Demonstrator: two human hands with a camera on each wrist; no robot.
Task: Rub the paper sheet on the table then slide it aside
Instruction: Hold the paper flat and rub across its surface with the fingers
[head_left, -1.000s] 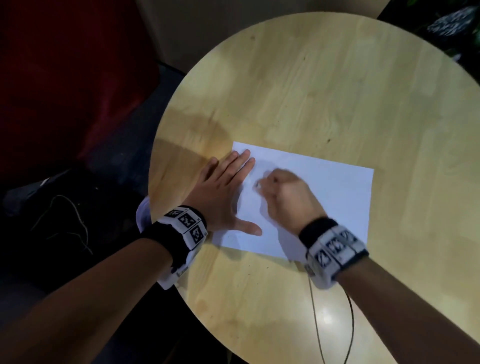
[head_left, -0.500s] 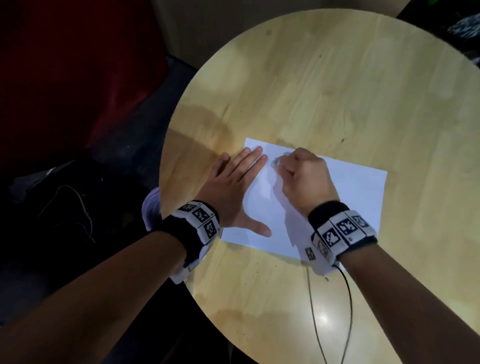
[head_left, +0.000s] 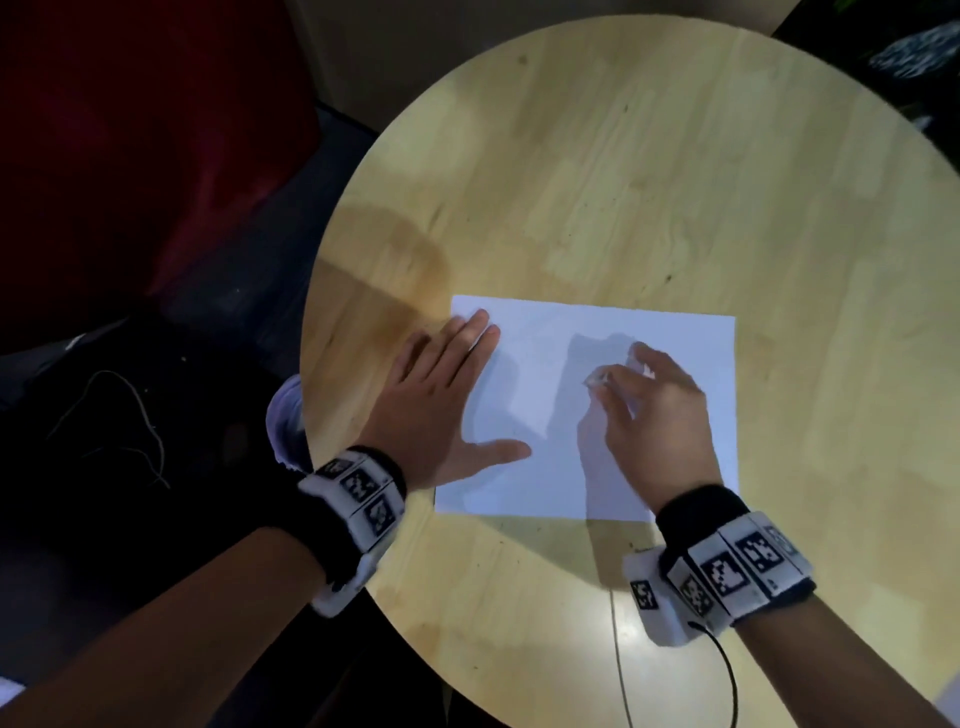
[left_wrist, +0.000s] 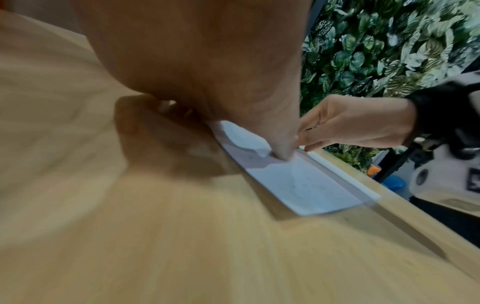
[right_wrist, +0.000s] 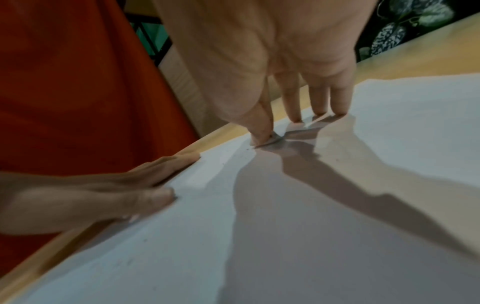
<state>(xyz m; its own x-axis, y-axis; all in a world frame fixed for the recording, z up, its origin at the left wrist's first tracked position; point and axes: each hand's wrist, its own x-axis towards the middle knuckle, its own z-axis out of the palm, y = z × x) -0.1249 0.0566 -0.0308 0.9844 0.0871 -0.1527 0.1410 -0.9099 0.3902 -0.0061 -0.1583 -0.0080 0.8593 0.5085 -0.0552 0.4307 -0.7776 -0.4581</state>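
A white paper sheet (head_left: 550, 467) lies flat on the round wooden table (head_left: 623, 156). My left hand (head_left: 441, 395) rests flat on the sheet's left edge with fingers straight, also seen in the right wrist view as the left hand (right_wrist: 103, 191). My right hand (head_left: 649, 415) hovers over the middle of the sheet. Its thumb and forefinger pinch a small white piece (head_left: 596, 379) that touches the paper. In the right wrist view the small white piece (right_wrist: 270, 140) sits under the thumb tip on the paper sheet (right_wrist: 285, 226), and the other fingertips touch the sheet.
The table's left rim runs just beside my left wrist, with dark floor and a red surface (head_left: 130, 130) beyond it. A thin black cable (head_left: 621, 649) lies on the table near its front. A leafy wall (left_wrist: 389, 41) stands behind the table.
My right hand has moved from the sheet's upper left part towards its middle, with its outer fingers now spread. The left hand still presses on the left edge.
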